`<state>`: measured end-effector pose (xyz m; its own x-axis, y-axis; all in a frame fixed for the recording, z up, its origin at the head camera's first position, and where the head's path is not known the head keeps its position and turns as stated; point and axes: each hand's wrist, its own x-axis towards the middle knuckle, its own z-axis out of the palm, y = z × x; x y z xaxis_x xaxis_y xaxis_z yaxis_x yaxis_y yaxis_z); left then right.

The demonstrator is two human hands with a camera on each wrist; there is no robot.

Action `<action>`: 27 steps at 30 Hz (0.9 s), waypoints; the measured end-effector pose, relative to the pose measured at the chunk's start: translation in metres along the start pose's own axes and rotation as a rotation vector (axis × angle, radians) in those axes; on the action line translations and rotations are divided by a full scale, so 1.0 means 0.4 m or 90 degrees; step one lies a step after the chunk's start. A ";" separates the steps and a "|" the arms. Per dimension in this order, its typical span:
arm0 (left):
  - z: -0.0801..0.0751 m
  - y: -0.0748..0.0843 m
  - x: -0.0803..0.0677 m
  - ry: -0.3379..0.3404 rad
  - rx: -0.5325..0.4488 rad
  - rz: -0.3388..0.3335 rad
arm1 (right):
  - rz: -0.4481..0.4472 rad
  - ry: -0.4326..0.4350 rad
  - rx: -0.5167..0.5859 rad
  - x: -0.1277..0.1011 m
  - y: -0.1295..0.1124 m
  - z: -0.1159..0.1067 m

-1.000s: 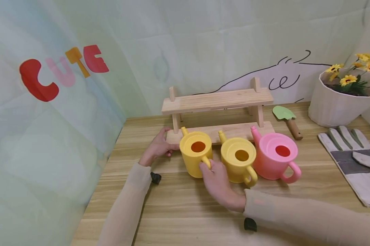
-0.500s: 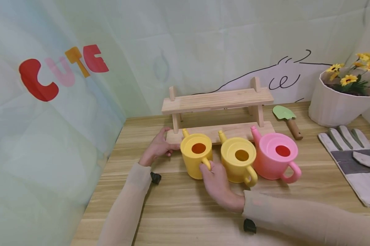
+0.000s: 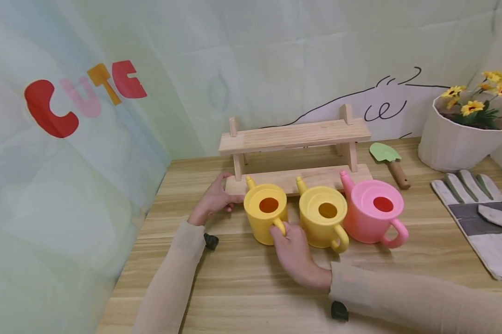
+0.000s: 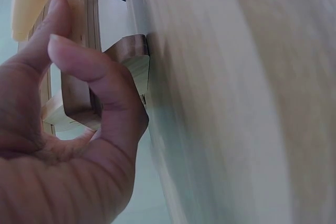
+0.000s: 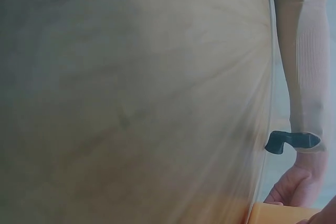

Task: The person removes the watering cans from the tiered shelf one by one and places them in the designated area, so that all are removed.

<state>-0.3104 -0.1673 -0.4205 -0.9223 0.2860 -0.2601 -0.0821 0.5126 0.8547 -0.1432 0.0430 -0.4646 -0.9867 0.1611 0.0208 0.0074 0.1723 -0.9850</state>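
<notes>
The wooden rack (image 3: 294,153) sits at 12 o'clock, its left end gripped by the left hand (image 3: 213,202). In front stand 3 cans (2 yellow, 1 pink); the right hand (image 3: 294,253) curls around the leftmost yellow watering can (image 3: 266,213)'s handle, at 6 o'clock from its mouth. This looks like the pick-up step, so the lift probably needs a firm, level hold.

My head camera is looking down and forward over the table (image 3: 242,278). Both wrist cameras are sitting very close to that tabletop, sharing its wood grain.
</notes>
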 end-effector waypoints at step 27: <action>0.002 0.001 0.003 0.002 0.013 -0.016 | 0.051 -0.043 -0.015 -0.042 -0.063 -0.035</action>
<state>-0.3112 -0.1660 -0.4210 -0.9211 0.2701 -0.2804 -0.0983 0.5355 0.8388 -0.1245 0.0498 -0.4379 -0.9915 0.1093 -0.0702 0.0895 0.1840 -0.9788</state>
